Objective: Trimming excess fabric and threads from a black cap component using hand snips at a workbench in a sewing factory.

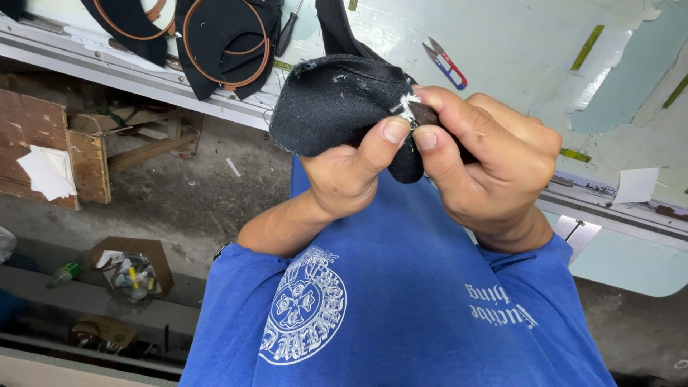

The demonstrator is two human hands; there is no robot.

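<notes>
Fabric piece [333, 107], black, white-frayed edge

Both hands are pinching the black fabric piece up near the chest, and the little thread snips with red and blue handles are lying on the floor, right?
Not quite. In the head view the thread snips lie on the pale worktable, not the floor. The rest holds: the left hand and right hand both pinch the black fabric piece.

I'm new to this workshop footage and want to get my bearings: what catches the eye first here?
At centre, the left hand and right hand pinch a piece of black fabric with a frayed white spot at its edge. Beyond them, red-and-blue thread snips lie on the pale worktable, and black pieces with brown trim sit at upper left.
</notes>
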